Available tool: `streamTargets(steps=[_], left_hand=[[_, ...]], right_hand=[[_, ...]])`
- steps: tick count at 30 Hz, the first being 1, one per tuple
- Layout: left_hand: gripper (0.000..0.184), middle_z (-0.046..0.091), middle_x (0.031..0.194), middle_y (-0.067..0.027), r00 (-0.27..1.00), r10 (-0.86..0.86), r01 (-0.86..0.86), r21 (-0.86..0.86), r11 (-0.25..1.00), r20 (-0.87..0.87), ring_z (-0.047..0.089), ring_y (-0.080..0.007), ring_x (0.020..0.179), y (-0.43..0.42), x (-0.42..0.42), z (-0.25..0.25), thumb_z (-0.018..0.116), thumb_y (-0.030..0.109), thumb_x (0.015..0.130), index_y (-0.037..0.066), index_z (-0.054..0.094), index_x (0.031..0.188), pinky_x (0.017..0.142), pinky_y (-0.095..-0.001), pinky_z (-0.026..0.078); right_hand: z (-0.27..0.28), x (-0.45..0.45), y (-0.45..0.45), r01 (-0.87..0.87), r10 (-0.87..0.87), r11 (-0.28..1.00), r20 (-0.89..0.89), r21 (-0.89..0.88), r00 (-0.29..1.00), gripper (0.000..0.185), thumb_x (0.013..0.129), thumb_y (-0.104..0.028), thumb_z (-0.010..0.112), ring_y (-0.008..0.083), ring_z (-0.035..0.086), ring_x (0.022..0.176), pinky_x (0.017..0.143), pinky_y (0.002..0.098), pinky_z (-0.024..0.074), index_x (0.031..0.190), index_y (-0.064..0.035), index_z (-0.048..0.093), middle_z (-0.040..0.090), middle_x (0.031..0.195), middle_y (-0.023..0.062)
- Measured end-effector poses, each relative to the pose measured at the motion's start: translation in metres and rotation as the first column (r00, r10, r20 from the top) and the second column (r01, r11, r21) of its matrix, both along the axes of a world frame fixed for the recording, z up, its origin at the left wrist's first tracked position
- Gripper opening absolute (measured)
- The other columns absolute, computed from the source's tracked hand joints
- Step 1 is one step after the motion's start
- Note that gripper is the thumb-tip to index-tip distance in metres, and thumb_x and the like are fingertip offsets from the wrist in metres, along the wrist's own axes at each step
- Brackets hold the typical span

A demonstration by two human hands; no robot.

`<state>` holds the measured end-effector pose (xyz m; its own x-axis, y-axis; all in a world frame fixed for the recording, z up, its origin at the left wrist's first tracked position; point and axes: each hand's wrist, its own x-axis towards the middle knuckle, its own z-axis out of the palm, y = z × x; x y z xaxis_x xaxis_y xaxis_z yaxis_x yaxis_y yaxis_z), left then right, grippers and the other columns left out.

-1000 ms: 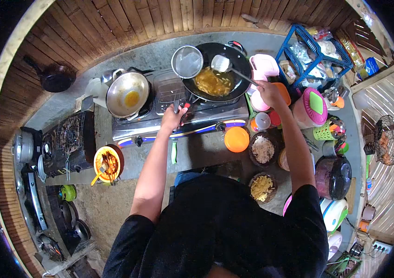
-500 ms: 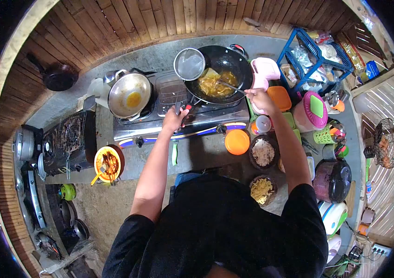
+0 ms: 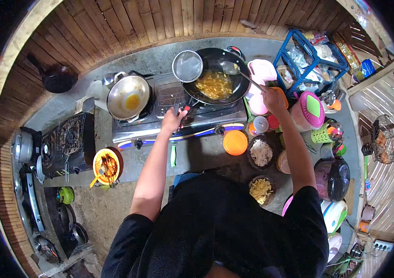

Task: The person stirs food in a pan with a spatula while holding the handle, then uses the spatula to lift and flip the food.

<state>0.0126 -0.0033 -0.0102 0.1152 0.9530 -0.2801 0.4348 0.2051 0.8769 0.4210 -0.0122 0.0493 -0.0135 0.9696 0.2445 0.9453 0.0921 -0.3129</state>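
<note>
My right hand [image 3: 271,98] grips the handle of a spatula [image 3: 230,68], whose head is over the upper right part of the black wok [image 3: 239,85]. Pale pieces lie in brown liquid [image 3: 214,86] at the wok's bottom. Closed near the stove's front, my left hand [image 3: 173,120] holds a dark handle with a red part; what else is in its fingers is hard to make out. A round mesh strainer [image 3: 187,66] overlaps the wok's left edge. On the left burner sits a lighter metal wok [image 3: 128,97] with a little yellow liquid.
An orange bowl [image 3: 107,166] stands left of the stove [image 3: 178,127]. Bowls of white food [image 3: 261,153] and pale yellow pieces [image 3: 261,190] are at the right, near an orange lid [image 3: 235,142]. A blue rack [image 3: 309,62] and a pink-lidded container [image 3: 308,110] stand farther right.
The spatula dipped into the food, then moved up and right within the wok. My right hand went down and came back up. My left hand stayed nearly still.
</note>
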Motion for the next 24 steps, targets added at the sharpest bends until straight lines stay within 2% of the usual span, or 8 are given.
streamTargets(steps=[2, 6, 12, 14, 15, 17, 22, 24], left_hand=[[0.031, 0.067, 0.073, -0.0079, 1.000, -0.004, 0.004, -0.011, 1.000, 0.009, 0.059, -0.0158, 0.044, 0.002, 0.000, -0.003, 0.066, 0.030, 0.086, 0.003, 0.050, 0.090, 0.041, -0.0307, 0.045], [0.032, 0.068, 0.073, -0.0081, 0.999, -0.001, 0.001, 0.001, 1.000, -0.040, 0.060, -0.0165, 0.045, 0.001, -0.001, -0.004, 0.066, 0.031, 0.086, 0.003, 0.051, 0.091, 0.041, -0.0319, 0.046], [0.031, 0.068, 0.073, -0.0076, 1.000, -0.006, 0.007, 0.017, 1.000, -0.029, 0.059, -0.0154, 0.044, 0.002, -0.001, -0.007, 0.065, 0.031, 0.087, 0.004, 0.051, 0.092, 0.038, -0.0308, 0.045], [0.031, 0.067, 0.073, -0.0074, 1.000, -0.012, 0.012, 0.029, 1.000, -0.015, 0.059, -0.0150, 0.044, 0.002, -0.001, -0.008, 0.065, 0.030, 0.087, 0.004, 0.050, 0.091, 0.037, -0.0302, 0.044], [0.030, 0.067, 0.072, -0.0071, 1.000, -0.014, 0.014, 0.017, 1.000, -0.009, 0.059, -0.0146, 0.044, 0.002, -0.001, -0.006, 0.065, 0.030, 0.087, 0.004, 0.050, 0.091, 0.036, -0.0297, 0.043], [0.030, 0.067, 0.072, -0.0069, 1.000, -0.016, 0.016, 0.007, 1.000, -0.004, 0.058, -0.0143, 0.043, 0.001, 0.001, -0.001, 0.065, 0.030, 0.087, 0.005, 0.049, 0.091, 0.035, -0.0292, 0.043], [0.030, 0.066, 0.071, -0.0063, 0.999, -0.037, 0.037, 0.007, 0.999, 0.000, 0.057, -0.0137, 0.042, 0.002, 0.000, -0.004, 0.065, 0.030, 0.088, 0.005, 0.048, 0.091, 0.035, -0.0291, 0.042], [0.030, 0.066, 0.071, -0.0062, 1.000, -0.030, 0.030, 0.014, 0.999, -0.005, 0.057, -0.0136, 0.042, 0.000, 0.001, -0.004, 0.065, 0.030, 0.088, 0.005, 0.048, 0.091, 0.035, -0.0291, 0.041]], right_hand=[[-0.003, 0.010, 0.001, -0.029, 0.005, 0.995, 0.228, 0.101, 0.974, 0.023, 0.088, -0.016, 0.053, 0.0387, 0.063, 0.075, 0.068, 0.0470, 0.0493, 0.105, -0.0066, 0.066, 0.063, 0.080, 0.0233], [0.012, 0.013, 0.002, -0.026, 0.030, 0.999, 0.192, -0.024, 0.981, 0.025, 0.087, -0.016, 0.052, 0.0384, 0.063, 0.077, 0.068, 0.0457, 0.0502, 0.104, -0.0049, 0.065, 0.064, 0.083, 0.0226], [-0.002, 0.032, 0.013, -0.470, 0.447, 0.883, 0.313, -0.003, 0.838, 0.023, 0.084, -0.012, 0.053, 0.0335, 0.064, 0.073, 0.066, 0.0420, 0.0507, 0.100, -0.0006, 0.066, 0.065, 0.083, 0.0198], [-0.003, 0.015, 0.009, -0.445, 0.424, 0.878, -0.146, -0.176, 0.894, 0.022, 0.085, -0.011, 0.056, 0.0217, 0.061, 0.064, 0.062, 0.0336, 0.0487, 0.102, -0.0003, 0.067, 0.066, 0.076, 0.0140], [-0.008, 0.009, 0.008, -0.445, 0.423, 0.879, -0.148, -0.174, 0.894, 0.022, 0.085, -0.011, 0.056, 0.0217, 0.061, 0.064, 0.062, 0.0336, 0.0487, 0.102, -0.0003, 0.067, 0.066, 0.076, 0.0140], [-0.022, -0.002, 0.009, -0.393, 0.258, 0.855, -0.380, -0.338, 0.888, 0.025, 0.088, -0.019, 0.057, 0.0256, 0.065, 0.072, 0.067, 0.0373, 0.0500, 0.107, -0.0056, 0.067, 0.068, 0.079, 0.0150], [-0.024, -0.022, 0.001, -0.249, 0.083, 0.932, -0.511, -0.265, 0.856, 0.027, 0.087, -0.017, 0.060, 0.0196, 0.065, 0.079, 0.073, 0.0320, 0.0491, 0.111, -0.0044, 0.065, 0.069, 0.090, 0.0148], [-0.022, -0.023, -0.001, -0.205, 0.095, 0.970, -0.571, -0.131, 0.816, 0.029, 0.086, -0.016, 0.060, 0.0264, 0.067, 0.085, 0.076, 0.0351, 0.0502, 0.112, -0.0036, 0.063, 0.068, 0.095, 0.0177]])
